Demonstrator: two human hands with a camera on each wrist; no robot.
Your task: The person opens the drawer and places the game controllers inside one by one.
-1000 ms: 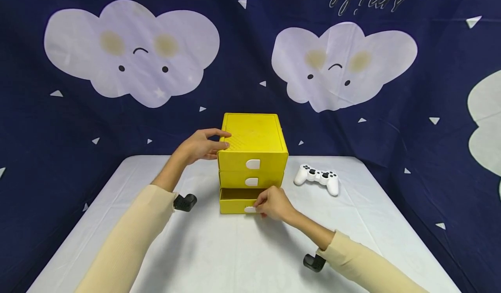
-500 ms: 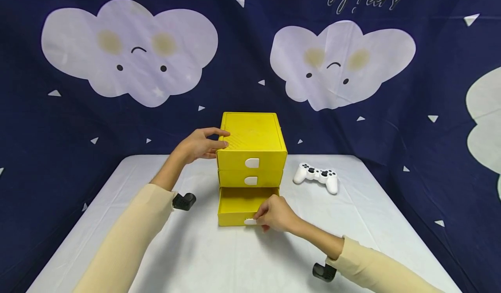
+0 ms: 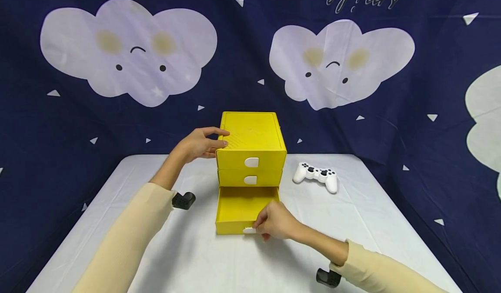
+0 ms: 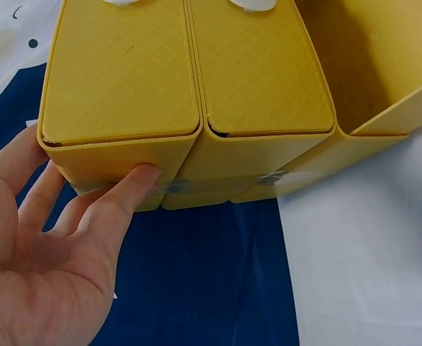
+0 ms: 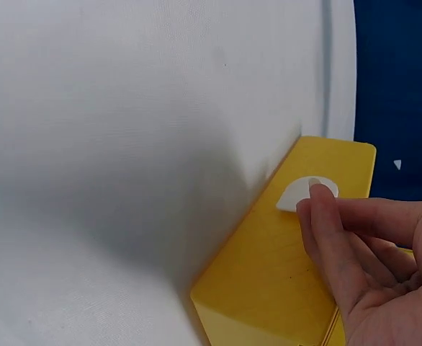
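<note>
Tabletop [image 3: 219, 267]: bright, broad soft shadows
Left sleeve [image 3: 125, 236]: diffuse shadow to its right
Wrist views: slightly soft

Plastic drawer unit [image 3: 250, 149], fronts [image 4: 124, 72] embossed with a diamond grid, handles [image 3: 251, 162] smooth. Tablecloth [image 3: 219, 264] creased, finely grained; near its far right corner, a smooth plastic gamepad [image 3: 315, 176]. Matt cloth backdrop [image 3: 242, 67].

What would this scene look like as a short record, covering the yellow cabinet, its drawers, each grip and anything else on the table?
Cabinet: yellow, upright on the white table
Top drawer: closed
Middle drawer: closed
Bottom drawer: pulled out, bare where visible
Right grip: pinching the bottom drawer's white tab
Left grip: touching the cabinet's top and left side
Game controller: white, right of the cabinet
</note>
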